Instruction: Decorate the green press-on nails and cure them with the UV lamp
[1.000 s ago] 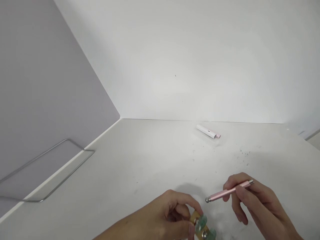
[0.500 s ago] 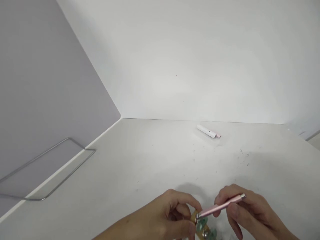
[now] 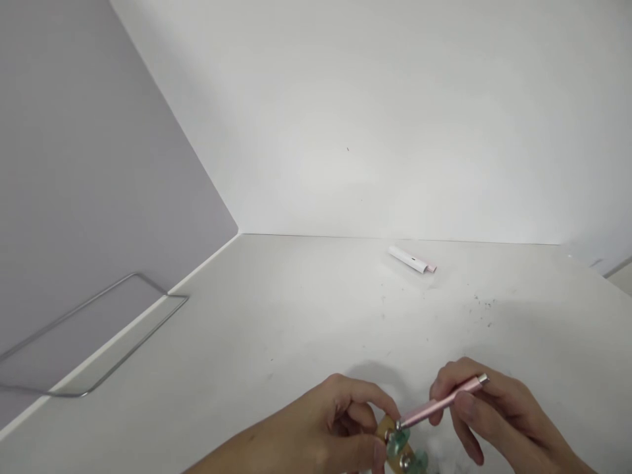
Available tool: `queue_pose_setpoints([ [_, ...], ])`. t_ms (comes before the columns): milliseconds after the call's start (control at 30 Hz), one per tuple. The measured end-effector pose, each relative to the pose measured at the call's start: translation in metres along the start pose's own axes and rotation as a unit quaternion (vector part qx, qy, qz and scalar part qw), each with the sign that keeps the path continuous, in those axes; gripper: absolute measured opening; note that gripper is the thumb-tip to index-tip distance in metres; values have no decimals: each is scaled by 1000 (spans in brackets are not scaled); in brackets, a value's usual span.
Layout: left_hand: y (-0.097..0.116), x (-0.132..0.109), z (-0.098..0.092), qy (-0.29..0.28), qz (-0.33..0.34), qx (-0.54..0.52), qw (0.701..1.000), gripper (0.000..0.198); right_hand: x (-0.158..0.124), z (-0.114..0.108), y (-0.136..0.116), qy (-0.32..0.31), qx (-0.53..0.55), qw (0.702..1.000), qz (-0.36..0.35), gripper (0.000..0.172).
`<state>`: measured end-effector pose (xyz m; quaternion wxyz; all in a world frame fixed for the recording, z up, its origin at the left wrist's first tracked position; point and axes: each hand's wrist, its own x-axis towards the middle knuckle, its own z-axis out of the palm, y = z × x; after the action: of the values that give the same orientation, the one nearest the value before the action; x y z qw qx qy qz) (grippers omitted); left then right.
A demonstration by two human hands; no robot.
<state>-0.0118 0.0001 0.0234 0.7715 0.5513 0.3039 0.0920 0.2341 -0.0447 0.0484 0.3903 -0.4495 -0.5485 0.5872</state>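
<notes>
Near the bottom edge, my left hand [image 3: 340, 421] pinches a small yellowish-tan piece [image 3: 384, 429] between thumb and fingers. Translucent green parts [image 3: 397, 442] and shiny silver bits sit on this piece, whose lower end is cut off by the frame; its exact kind I cannot make out. My right hand [image 3: 494, 415] grips a slim pink pen-shaped tool [image 3: 439, 405] with silver ends. The tool slants down to the left, and its lower tip is at the upper green part, touching or very close to it.
A white and pink pen-like case or cap [image 3: 408, 259] lies at the back of the white table [image 3: 222, 355]. Small dark crumbs [image 3: 484, 304] are scattered at right. A bent metal wire frame [image 3: 133, 349] stands at left by the grey panel [image 3: 99, 145]. A white wall closes the back.
My right hand has shifted slightly up and right, and the pink tool's tip has slid a little rightward along the piece. The left hand stays put.
</notes>
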Motion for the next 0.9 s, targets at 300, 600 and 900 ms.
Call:
queue_pose_setpoints([
  [300,1,-2,1,7,6,-4,1000,30,1,-5,2,-32,-12,999,-20,38],
  [600,-3,0,-1,7,3,-7,1000,30,-2,-8,6,-33,-20,999,-16,40],
  [900,-3,0,-1,6,10,-7,1000,30,-1,-7,3,-35,-4,999,-4,42],
])
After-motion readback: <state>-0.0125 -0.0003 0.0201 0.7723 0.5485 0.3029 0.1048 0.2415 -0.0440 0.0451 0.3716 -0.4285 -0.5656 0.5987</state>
